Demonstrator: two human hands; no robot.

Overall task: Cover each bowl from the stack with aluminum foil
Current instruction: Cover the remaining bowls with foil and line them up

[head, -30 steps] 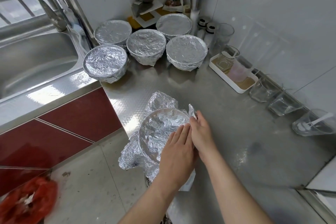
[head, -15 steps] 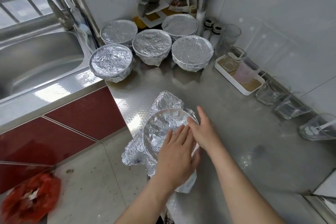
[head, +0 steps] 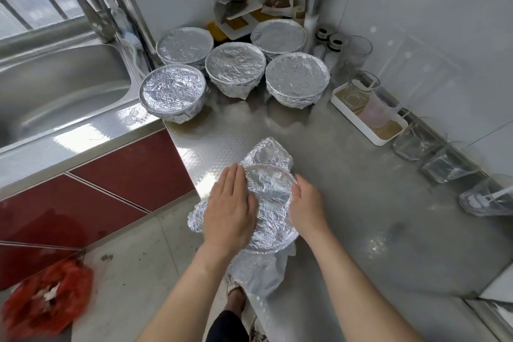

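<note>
A bowl draped in crinkled aluminum foil (head: 270, 203) sits at the near edge of the steel counter (head: 361, 203), with loose foil sticking out beyond its rim on the far, left and near sides. My left hand (head: 230, 208) lies flat with straight fingers on the foil at the bowl's left rim. At the right rim, my right hand (head: 306, 207) curls its fingers over the foil. Several foil-covered bowls (head: 235, 69) stand grouped at the back of the counter.
A steel sink (head: 55, 86) and tap are at the left. A white tray with glasses (head: 369, 116) and more glass jugs (head: 433, 158) line the right wall. A corner rack with jars stands at the back. A red bag (head: 44, 302) lies on the floor.
My left hand slid from the near side of the bowl to its left rim. My right hand moved from the far rim down to the right side, curling over the foil.
</note>
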